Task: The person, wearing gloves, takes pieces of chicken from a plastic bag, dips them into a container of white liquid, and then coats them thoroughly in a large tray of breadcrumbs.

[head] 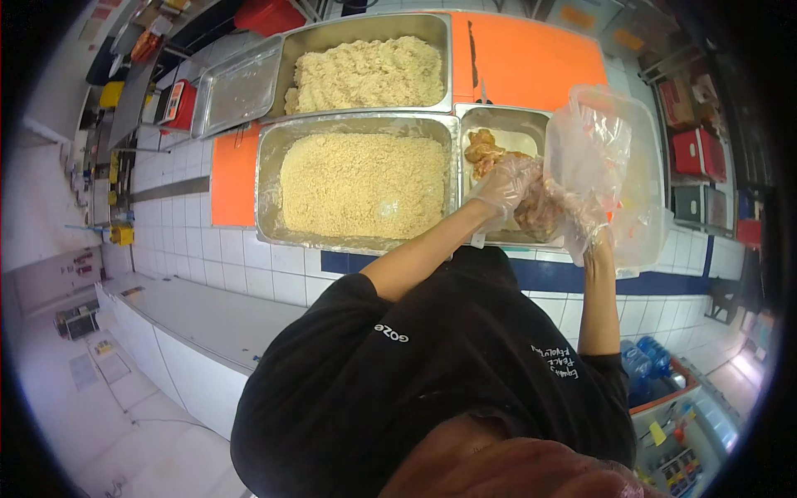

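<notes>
A small steel pan (498, 112) holds pieces of marinated raw meat (482, 149), probably chicken. Over its right half, a larger piece of marinated meat (537, 215) is between my two hands. My left hand (510, 187), in a clear plastic glove, grips that piece from the left, its fingertips partly hidden. On the piece's right side is my right hand (579, 211), gloved the same way, with its fingers against the meat. Just beyond it, a translucent plastic tub (650, 180) stands with a clear plastic bag (598, 149) over its near side.
Left of the small pan is a deep steel pan (264, 187) of pale crumbly breading (361, 187). Behind it, another steel pan (289, 50) holds clumpier breading (373, 75). An upright-edged metal tray (233, 90) lies at far left. Orange table surface (535, 56) shows behind the tub.
</notes>
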{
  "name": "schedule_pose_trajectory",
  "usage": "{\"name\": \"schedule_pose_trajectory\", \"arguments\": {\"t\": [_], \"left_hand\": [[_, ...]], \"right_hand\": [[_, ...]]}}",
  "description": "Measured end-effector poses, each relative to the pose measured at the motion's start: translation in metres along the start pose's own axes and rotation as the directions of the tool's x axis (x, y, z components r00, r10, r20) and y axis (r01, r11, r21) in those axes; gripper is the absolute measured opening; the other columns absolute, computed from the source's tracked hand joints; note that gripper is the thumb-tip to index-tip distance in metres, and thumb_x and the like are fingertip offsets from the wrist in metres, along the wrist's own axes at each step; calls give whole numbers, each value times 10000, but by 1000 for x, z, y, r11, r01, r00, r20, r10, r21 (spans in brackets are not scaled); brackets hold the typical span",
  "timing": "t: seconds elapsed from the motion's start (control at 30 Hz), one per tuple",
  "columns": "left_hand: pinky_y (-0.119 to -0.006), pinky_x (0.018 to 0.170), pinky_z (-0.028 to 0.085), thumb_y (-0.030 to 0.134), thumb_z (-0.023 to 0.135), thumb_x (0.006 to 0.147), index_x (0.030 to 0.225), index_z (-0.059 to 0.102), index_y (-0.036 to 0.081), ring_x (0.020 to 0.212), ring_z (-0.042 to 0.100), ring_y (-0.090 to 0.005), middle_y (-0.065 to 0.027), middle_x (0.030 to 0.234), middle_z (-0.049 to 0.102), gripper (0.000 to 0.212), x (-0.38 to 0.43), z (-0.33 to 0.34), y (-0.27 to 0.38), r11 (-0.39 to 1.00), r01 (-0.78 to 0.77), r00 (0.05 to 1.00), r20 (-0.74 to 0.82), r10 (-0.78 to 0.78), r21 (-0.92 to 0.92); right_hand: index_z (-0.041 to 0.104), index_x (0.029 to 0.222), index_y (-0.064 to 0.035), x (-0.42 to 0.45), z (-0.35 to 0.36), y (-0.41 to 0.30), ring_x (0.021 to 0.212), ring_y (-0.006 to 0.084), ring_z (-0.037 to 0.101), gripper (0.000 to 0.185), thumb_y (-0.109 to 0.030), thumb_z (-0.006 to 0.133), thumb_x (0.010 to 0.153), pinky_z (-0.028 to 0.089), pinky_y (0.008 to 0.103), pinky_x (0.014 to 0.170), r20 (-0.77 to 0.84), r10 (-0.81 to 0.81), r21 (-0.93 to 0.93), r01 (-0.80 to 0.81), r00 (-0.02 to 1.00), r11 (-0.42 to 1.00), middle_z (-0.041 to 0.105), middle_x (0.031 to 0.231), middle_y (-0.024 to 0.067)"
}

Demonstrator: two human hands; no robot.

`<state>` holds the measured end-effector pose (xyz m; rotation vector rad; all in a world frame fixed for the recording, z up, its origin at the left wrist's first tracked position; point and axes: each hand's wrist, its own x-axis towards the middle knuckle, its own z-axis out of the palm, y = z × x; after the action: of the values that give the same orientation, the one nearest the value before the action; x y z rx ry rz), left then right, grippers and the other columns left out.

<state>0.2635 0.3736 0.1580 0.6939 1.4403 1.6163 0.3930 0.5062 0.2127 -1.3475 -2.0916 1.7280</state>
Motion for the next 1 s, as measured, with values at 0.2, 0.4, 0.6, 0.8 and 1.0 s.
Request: {"name": "schedule_pose_trajectory", "arguments": {"t": [0.2, 0.4, 0.6, 0.8, 1.0], "left_hand": [[-366, 755, 488, 245, 507, 1067, 1133, 646, 17, 820, 582, -179, -75, 939, 654, 275, 15, -49, -66, 970, -16, 997, -75, 35, 243], [-387, 1123, 439, 347, 464, 1073, 1448, 547, 32, 1349, 536, -261, -172, 1463, 570, 497, 30, -51, -2, 984, -88, 996, 34, 84, 153], [-503, 995, 509, 357, 653, 1004, 1253, 631, -65, 1142, 652, -405, -273, 1197, 684, 490, -19, -95, -77, 794, 102, 990, 20, -142, 599], [-350, 781, 535, 210, 590, 1036, 1161, 688, -28, 888, 661, -182, -116, 971, 721, 286, 2, -44, -39, 927, -27, 990, 136, -26, 373], [-340, 825, 524, 154, 575, 1019, 1130, 709, -3, 920, 644, -187, -82, 964, 692, 234, 13, -51, -48, 929, 197, 963, 115, -243, 313]], "right_hand": [[789, 1054, 3, 2, 22, -7, 1057, 170, 672, 550, -462, 892, 779, 543, 348, 888, 200, 44, 139, -73, 979, 988, 753, 1081, 110], [766, 1030, -13, 7, -4, 7, 893, 217, 688, 643, -610, 785, 793, 544, 380, 821, 206, 9, -43, 0, 979, 999, 750, 942, 123], [739, 968, -24, -4, 42, 6, 796, 253, 680, 632, -636, 723, 813, 538, 404, 746, 342, -57, -55, 81, 938, 995, 729, 849, 137], [774, 914, -34, -5, 18, 28, 757, 228, 692, 662, -686, 746, 803, 536, 392, 691, 161, -72, -148, 96, 984, 984, 729, 813, 117], [764, 1063, -65, 22, 37, 43, 845, 247, 727, 667, -688, 706, 831, 555, 388, 771, 45, -209, -303, 213, 977, 929, 766, 916, 149]]}}
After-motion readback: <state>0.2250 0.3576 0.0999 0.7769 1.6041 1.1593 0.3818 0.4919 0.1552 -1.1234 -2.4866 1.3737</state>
